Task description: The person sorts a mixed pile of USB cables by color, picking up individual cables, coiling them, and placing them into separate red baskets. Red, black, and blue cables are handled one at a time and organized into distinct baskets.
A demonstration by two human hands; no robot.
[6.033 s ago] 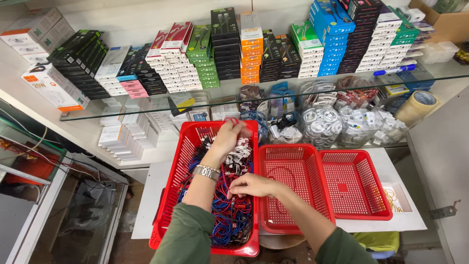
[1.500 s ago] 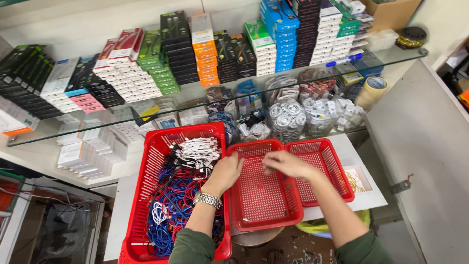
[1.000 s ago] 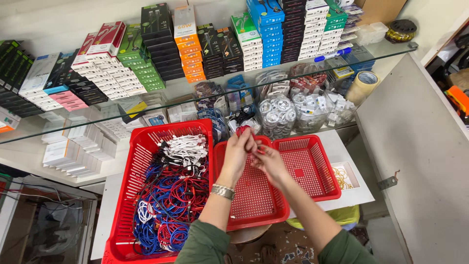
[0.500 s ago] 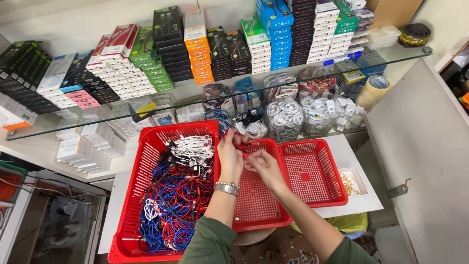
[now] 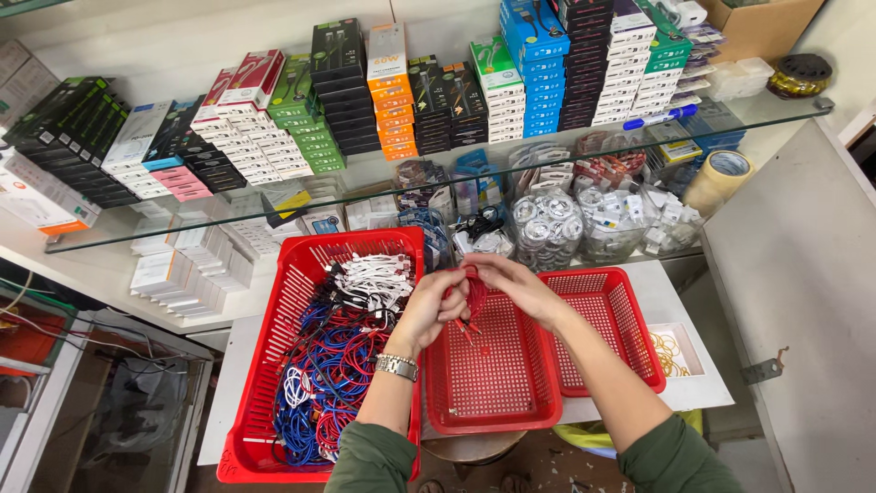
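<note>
Both my hands meet above the middle red basket [image 5: 493, 402]. My left hand [image 5: 433, 306], with a metal watch on the wrist, and my right hand [image 5: 511, 278] both grip a red cable [image 5: 473, 306], which is folded into a small bundle between them with its ends hanging down. To the left stands a large red basket [image 5: 283, 329] filled with tangled blue, red and white cables [image 5: 333, 356]. A third red basket [image 5: 616, 329] lies to the right, with nothing in it.
A glass shelf [image 5: 429, 169] above carries stacked boxes in several colours; bagged coiled cables [image 5: 557, 224] sit beneath it. A tape roll [image 5: 721, 178] stands at the right. A small tray of rubber bands [image 5: 673, 351] lies by the right basket.
My hands have come together over the middle basket holding the red cable. Six seconds ago they were in the large basket of cables. The view has shifted slightly.
</note>
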